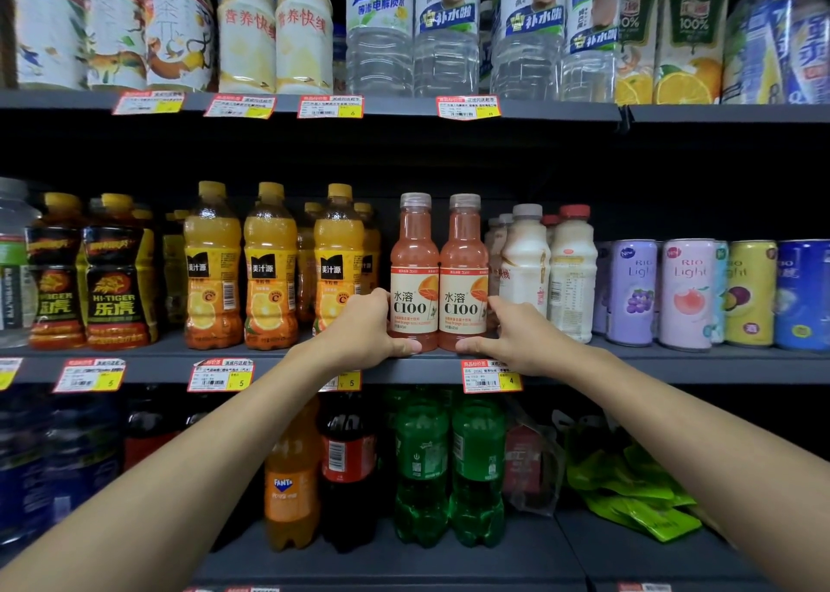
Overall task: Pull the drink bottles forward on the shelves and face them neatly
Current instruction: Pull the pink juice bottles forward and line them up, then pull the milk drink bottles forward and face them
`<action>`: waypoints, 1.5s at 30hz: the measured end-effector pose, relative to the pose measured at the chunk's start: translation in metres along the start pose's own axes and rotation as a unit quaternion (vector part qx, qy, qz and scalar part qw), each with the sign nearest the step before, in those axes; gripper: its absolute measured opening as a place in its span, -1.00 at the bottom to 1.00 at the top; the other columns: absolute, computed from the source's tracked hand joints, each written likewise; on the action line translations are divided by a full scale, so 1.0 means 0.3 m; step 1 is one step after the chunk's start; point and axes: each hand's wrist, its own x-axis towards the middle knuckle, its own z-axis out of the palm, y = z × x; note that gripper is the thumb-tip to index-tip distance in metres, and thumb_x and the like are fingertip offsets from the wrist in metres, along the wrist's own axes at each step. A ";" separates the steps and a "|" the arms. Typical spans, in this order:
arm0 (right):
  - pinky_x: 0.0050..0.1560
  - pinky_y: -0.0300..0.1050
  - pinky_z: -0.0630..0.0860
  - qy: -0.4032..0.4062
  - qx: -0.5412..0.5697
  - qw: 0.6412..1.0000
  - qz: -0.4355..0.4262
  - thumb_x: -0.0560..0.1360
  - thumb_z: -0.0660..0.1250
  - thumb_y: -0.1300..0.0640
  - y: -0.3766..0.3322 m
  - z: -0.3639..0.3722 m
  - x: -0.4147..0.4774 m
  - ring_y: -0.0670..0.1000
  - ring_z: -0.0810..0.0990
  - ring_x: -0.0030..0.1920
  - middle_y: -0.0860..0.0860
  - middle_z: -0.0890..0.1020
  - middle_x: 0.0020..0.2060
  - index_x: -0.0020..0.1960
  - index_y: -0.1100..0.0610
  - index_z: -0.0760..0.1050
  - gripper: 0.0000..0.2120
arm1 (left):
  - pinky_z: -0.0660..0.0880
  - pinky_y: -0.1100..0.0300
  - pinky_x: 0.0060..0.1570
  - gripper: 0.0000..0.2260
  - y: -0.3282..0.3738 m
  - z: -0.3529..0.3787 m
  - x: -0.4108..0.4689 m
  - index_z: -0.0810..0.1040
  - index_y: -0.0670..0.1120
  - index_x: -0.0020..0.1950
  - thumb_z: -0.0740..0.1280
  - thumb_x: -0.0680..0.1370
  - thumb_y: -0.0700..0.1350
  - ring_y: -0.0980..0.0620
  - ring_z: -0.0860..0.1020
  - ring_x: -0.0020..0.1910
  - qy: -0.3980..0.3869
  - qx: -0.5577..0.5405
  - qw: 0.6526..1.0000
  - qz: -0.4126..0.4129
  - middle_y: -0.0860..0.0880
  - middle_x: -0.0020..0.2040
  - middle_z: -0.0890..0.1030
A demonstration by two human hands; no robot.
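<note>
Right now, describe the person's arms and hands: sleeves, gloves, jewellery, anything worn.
Both are bare. The left forearm and right forearm show no sleeve up to the frame edge. The left hand and right hand wear no gloves; no watch, bracelet or ring is visible.

Shop: drink shelves (148, 368) with price tags (492, 376)

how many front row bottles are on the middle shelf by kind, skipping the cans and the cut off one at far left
hi-tiger bottles: 2
orange juice bottles: 3
pink c100 bottles: 2
white milky bottles: 2
total: 9
</note>
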 end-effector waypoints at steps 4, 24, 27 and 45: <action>0.01 -0.29 0.48 -0.001 -0.007 1.000 -0.008 0.40 0.49 -0.25 -0.004 -0.001 -0.005 -0.09 0.58 0.10 -0.04 0.62 0.23 0.34 0.05 0.42 -0.35 | 0.39 0.39 -0.24 -0.32 -0.004 0.001 -0.002 0.41 -0.10 0.32 0.59 0.35 0.15 0.10 0.51 -0.02 0.001 0.006 1.000 0.003 -0.04 0.18 0.61; 0.14 -0.14 0.56 0.008 -0.017 1.000 -0.021 0.42 0.47 -0.26 -0.018 -0.005 -0.026 -0.04 0.60 0.17 -0.03 0.62 0.22 0.36 0.07 0.41 -0.35 | 0.40 0.37 -0.21 -0.38 0.010 0.001 -0.020 0.43 -0.08 0.29 0.57 0.37 0.16 0.05 0.56 0.04 0.008 0.017 1.000 0.008 -0.03 0.18 0.61; 0.11 -0.18 0.55 0.011 -0.016 1.000 -0.018 0.41 0.47 -0.28 -0.015 -0.003 -0.027 -0.06 0.61 0.15 -0.05 0.63 0.21 0.35 0.06 0.42 -0.34 | 0.45 0.31 -0.10 -0.38 0.012 0.003 -0.023 0.43 -0.08 0.32 0.56 0.39 0.15 0.00 0.58 0.14 0.010 0.022 1.000 0.015 -0.04 0.22 0.61; 0.08 0.05 0.51 0.304 -0.065 0.943 0.116 0.49 0.37 -0.14 0.205 -0.162 -0.154 0.08 0.55 0.14 0.00 0.47 0.22 0.32 0.03 0.40 -0.53 | 0.53 0.07 -0.05 -0.65 0.457 0.256 -0.100 0.46 -0.04 0.34 0.34 0.59 0.04 0.06 0.58 -0.10 0.160 -0.056 0.976 0.134 0.05 -0.18 0.61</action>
